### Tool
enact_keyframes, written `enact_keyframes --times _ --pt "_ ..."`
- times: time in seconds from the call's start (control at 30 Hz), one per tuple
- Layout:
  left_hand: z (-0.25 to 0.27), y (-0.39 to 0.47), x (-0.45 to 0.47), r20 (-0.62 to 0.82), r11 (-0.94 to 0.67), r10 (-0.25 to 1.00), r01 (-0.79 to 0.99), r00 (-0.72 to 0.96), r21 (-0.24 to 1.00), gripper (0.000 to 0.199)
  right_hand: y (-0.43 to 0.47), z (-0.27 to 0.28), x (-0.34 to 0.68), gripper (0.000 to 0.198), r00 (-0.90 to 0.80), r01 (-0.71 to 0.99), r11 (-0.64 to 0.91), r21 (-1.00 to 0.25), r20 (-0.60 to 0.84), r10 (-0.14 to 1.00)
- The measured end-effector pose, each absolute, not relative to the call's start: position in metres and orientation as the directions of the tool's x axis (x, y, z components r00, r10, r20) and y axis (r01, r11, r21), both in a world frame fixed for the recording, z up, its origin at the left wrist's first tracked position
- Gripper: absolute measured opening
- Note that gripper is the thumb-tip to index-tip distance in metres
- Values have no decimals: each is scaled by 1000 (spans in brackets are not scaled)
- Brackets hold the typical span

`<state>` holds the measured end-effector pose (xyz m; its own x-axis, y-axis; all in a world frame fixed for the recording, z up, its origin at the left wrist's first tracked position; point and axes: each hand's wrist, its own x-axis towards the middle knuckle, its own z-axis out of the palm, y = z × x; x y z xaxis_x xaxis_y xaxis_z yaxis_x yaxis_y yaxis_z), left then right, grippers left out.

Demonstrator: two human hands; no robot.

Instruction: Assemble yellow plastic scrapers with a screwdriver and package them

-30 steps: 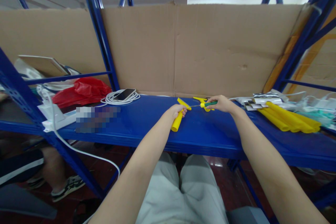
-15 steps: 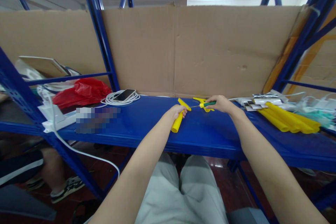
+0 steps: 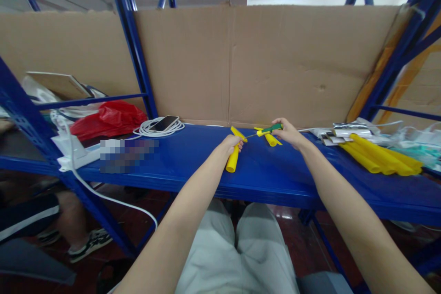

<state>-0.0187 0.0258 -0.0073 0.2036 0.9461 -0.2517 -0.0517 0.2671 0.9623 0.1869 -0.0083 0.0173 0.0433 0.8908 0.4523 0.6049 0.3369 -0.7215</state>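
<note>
My left hand (image 3: 234, 144) is closed around a yellow T-shaped plastic piece (image 3: 232, 161), whose tube points down toward the shelf's front edge and whose crosspiece sticks out above my fingers. In my right hand (image 3: 287, 133) is a screwdriver (image 3: 270, 129) with a green and yellow handle, gripped near the handle's end. Its thin shaft points left, and the tip meets the crosspiece near my left fingers. Behind the screwdriver, a second yellow piece (image 3: 272, 141) lies on the blue shelf (image 3: 193, 156), partly covered by the handle.
Several yellow tubes (image 3: 377, 156) lie at the right beside silver-wrapped packets (image 3: 351, 131). To the left are a phone (image 3: 165, 124) on a coiled white cable (image 3: 146, 131), a red bag (image 3: 110, 119) and a white power strip (image 3: 81, 158). Cardboard (image 3: 182, 64) stands behind. A person's leg (image 3: 70, 220) shows lower left.
My right hand has shifted slightly up, and the screwdriver handle now tilts upward to the right, with the fingers nearer its end. My left hand stays around the yellow piece.
</note>
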Motion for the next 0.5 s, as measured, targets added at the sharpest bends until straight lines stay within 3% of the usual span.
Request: enact_keyframes --times 0.1,0.3,0.5 --pt "-5 23 -18 -254 266 952 -49 171 963 5 -8 16 188 37 30 618 366 -695 486 873" --pt "1 12 -17 -240 248 965 -67 109 967 12 -3 10 185 37 103 744 356 -565 624 775" --pt "6 10 -21 -246 244 965 39 86 969 15 -4 9 183 43 49 623 293 -725 410 911"
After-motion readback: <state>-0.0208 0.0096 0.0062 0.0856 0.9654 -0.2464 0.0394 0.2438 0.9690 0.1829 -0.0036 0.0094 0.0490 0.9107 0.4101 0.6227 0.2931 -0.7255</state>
